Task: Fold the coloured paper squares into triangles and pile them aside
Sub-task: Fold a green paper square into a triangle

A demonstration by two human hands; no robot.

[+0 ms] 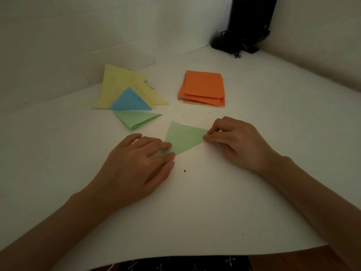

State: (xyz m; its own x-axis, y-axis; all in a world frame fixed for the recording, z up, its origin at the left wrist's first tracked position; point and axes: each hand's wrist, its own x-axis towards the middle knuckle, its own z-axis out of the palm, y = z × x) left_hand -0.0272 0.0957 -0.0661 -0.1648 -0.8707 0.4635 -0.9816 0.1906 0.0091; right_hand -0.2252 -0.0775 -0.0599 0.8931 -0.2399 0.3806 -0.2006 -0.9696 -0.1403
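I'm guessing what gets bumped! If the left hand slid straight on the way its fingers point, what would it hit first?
The near green triangle: the left hand presses its fingers on one corner. Beyond that, probably the right hand, which pinches the far corner.

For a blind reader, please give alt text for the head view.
A left hand presses and a right hand pinches a green paper triangle on a white table. Behind lie folded triangles and an orange-topped stack of squares.
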